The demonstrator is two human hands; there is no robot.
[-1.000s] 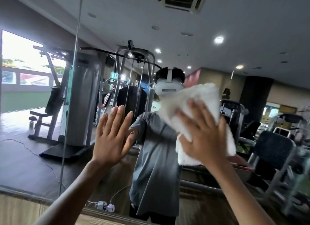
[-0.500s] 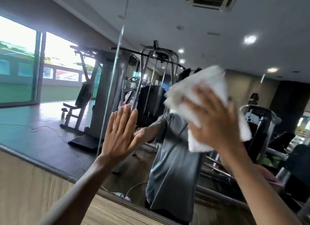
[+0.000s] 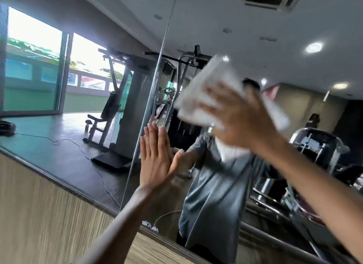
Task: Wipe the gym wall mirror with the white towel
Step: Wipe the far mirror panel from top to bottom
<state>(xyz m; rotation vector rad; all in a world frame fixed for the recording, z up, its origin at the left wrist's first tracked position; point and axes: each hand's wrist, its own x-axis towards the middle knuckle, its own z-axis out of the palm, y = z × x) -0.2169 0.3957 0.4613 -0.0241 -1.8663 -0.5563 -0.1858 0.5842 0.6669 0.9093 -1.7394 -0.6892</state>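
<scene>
The right hand point(image 3: 241, 124) is pressing the white towel point(image 3: 198, 100) against the gym wall mirror point(image 3: 59, 149). Its fingers are spreading fairly straight over the bunched, blurred cloth. Lower and to its left, the left hand point(image 3: 157, 161) is resting flat on the glass, fingers straight and together, holding nothing.

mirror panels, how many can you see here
2. One panel lies left of the vertical seam; the other panel, right of it, has the towel on it. More may lie outside the frame.
</scene>
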